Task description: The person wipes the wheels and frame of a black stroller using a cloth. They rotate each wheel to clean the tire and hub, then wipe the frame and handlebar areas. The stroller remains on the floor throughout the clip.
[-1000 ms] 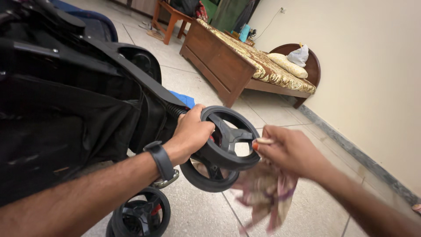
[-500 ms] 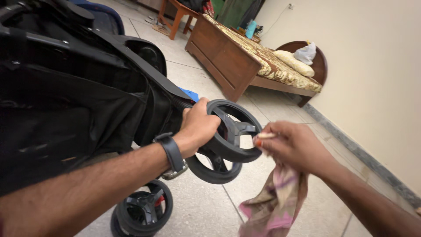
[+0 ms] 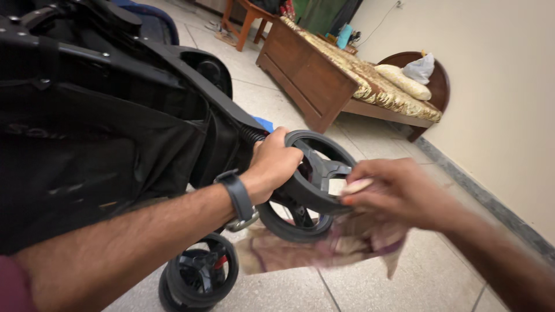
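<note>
Floor (image 3: 277, 110) of pale tile carries everything here. Largest on it is the black stroller (image 3: 104, 133), tipped over at the left so its wheels point toward you. Behind it, along the far wall, stands a wooden bed (image 3: 324, 86) with a patterned cover and a pillow (image 3: 407, 81) at its headboard end.

Your left hand (image 3: 274, 164) is clenched around the stroller's leg where it meets the front double wheel (image 3: 315, 173), holding that wheel raised off the tiles. A dark wristwatch (image 3: 240, 196) sits on that wrist. A second wheel (image 3: 199, 277) rests lower, near the bottom edge of the view.

Your right hand (image 3: 399, 193) pinches a pink and tan cloth (image 3: 324, 245) against the raised wheel's rim; the cloth hangs blurred beneath it.

Judging from this, wiping of the raised wheel is under way; the lower wheel is untouched, and how clean either is cannot be told.
</note>
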